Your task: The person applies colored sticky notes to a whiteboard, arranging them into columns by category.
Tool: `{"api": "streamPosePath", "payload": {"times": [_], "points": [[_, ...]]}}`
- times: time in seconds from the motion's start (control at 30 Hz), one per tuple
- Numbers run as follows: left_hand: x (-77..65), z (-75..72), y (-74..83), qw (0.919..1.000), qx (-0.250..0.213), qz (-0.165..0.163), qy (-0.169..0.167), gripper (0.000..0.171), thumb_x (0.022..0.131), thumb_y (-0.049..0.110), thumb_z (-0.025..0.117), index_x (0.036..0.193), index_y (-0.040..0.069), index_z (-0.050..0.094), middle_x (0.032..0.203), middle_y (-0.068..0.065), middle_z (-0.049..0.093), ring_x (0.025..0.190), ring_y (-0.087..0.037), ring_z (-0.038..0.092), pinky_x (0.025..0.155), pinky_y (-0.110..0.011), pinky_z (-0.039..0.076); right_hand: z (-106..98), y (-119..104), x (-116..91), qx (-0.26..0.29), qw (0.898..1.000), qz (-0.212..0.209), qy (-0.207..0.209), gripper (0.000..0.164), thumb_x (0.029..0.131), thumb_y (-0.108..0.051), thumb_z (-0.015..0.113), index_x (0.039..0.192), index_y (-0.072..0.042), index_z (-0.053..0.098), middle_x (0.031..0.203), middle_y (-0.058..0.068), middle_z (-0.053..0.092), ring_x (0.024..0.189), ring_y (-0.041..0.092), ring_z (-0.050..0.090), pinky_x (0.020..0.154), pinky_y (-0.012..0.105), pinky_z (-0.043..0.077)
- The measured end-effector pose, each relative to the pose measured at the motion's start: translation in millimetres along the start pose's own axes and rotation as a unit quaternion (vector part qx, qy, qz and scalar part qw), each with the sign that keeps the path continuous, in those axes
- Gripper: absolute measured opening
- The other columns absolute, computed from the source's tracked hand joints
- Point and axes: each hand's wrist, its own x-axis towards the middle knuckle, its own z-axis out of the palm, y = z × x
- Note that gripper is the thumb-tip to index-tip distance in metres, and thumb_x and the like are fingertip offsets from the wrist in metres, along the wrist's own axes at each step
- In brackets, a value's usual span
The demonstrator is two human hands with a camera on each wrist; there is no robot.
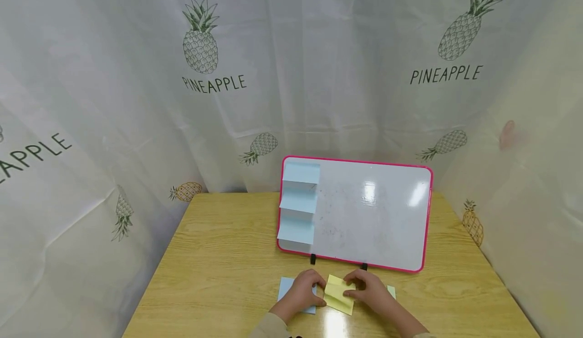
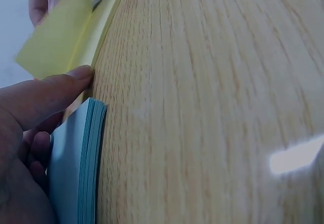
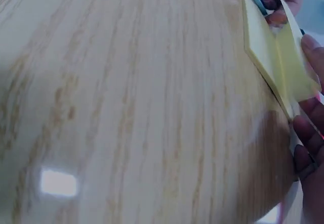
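In the head view a pad of yellow sticky notes (image 1: 339, 305) lies in front of the whiteboard, its top sheet bent upward. My left hand (image 1: 301, 293) holds the pad's left side, the thumb (image 2: 78, 74) right at its corner. From the other side my right hand (image 1: 371, 291) pinches the lifted yellow sticky note (image 3: 298, 64), which is still joined to the pad along a crease. A pad of blue sticky notes (image 2: 68, 148) lies partly hidden beneath my left hand. Some of a pale green pad (image 1: 391, 291) shows beside my right wrist.
A pink-rimmed whiteboard (image 1: 369, 216) leans on black feet (image 1: 313, 259) just beyond my hands. Down its left side hang three light blue sticky notes (image 1: 298, 199). Behind the wooden table (image 1: 218, 277) is a curtain (image 1: 319, 75) printed with pineapples.
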Motion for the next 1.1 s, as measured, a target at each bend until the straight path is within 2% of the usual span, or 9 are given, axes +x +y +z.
{"api": "streamPosePath", "payload": {"times": [0.17, 0.37, 0.47, 0.6, 0.83, 1.0, 1.1], "points": [[0.7, 0.9, 0.0, 0.9999, 0.013, 0.006, 0.002, 0.037, 0.067, 0.020, 0.091, 0.098, 0.021, 0.072, 0.094, 0.017, 0.054, 0.082, -0.001, 0.044, 0.076, -0.023, 0.042, -2.8, -2.5, -0.1, 0.022, 1.000, 0.000, -0.017, 0.031, 0.082, -0.023, 0.079, 0.107, -0.009, 0.067, 0.098, 0.004, 0.064, 0.080, 0.013, 0.053, 0.069, 0.024, 0.047], [-0.5, -1.5, 1.6, 0.9999, -0.005, -0.008, -0.007, 0.043, 0.067, 0.018, 0.091, 0.105, 0.021, 0.072, 0.097, 0.016, 0.054, 0.082, -0.002, 0.044, 0.076, -0.025, 0.042, -6.4, -4.7, -2.4, 0.028, 0.998, -0.039, -0.037, 0.037, 0.079, -0.023, 0.081, 0.110, -0.008, 0.067, 0.097, 0.009, 0.065, 0.077, 0.017, 0.055, 0.067, 0.025, 0.048], [-0.8, -2.2, 2.0, 0.9999, -0.009, -0.009, -0.010, 0.044, 0.068, 0.018, 0.090, 0.107, 0.021, 0.071, 0.097, 0.017, 0.054, 0.081, -0.002, 0.043, 0.074, -0.025, 0.042, -8.7, -5.5, -3.9, 0.036, 0.997, -0.044, -0.044, 0.039, 0.078, -0.020, 0.083, 0.111, -0.007, 0.066, 0.097, 0.011, 0.064, 0.078, 0.019, 0.055, 0.067, 0.025, 0.048], [-1.2, -2.2, 1.9, 0.9998, -0.010, -0.013, -0.013, 0.045, 0.069, 0.019, 0.090, 0.110, 0.022, 0.070, 0.099, 0.018, 0.053, 0.081, -0.001, 0.042, 0.075, -0.025, 0.041, -11.9, -6.4, -5.4, 0.035, 0.998, -0.037, -0.040, 0.037, 0.079, -0.014, 0.081, 0.112, -0.006, 0.066, 0.097, 0.010, 0.064, 0.076, 0.015, 0.056, 0.065, 0.025, 0.049], [-2.2, -1.2, 0.9, 1.0000, -0.003, -0.004, -0.008, 0.048, 0.068, 0.020, 0.090, 0.111, 0.024, 0.070, 0.103, 0.017, 0.055, 0.085, -0.001, 0.045, 0.079, -0.027, 0.042, -14.3, -5.4, -3.4, 0.045, 0.999, -0.016, -0.010, 0.031, 0.083, -0.005, 0.076, 0.111, 0.000, 0.065, 0.096, 0.005, 0.065, 0.080, 0.007, 0.059, 0.067, 0.026, 0.052], [-1.1, 0.6, -0.4, 1.0000, 0.003, 0.004, -0.005, 0.050, 0.067, 0.019, 0.091, 0.112, 0.024, 0.071, 0.100, 0.018, 0.054, 0.085, 0.000, 0.045, 0.078, -0.026, 0.042, -15.0, -2.5, -1.0, 0.049, 0.999, -0.019, 0.000, 0.021, 0.085, -0.001, 0.073, 0.103, -0.003, 0.062, 0.094, 0.004, 0.064, 0.073, 0.008, 0.057, 0.060, 0.026, 0.052], [-0.5, 1.0, -0.5, 1.0000, 0.004, 0.006, -0.005, 0.050, 0.067, 0.019, 0.091, 0.113, 0.024, 0.071, 0.097, 0.018, 0.054, 0.084, 0.000, 0.044, 0.076, -0.025, 0.041, -16.8, -0.9, 1.1, 0.048, 0.999, -0.022, -0.009, 0.017, 0.087, -0.001, 0.070, 0.101, -0.004, 0.062, 0.095, 0.006, 0.063, 0.071, 0.008, 0.056, 0.059, 0.027, 0.052]]}}
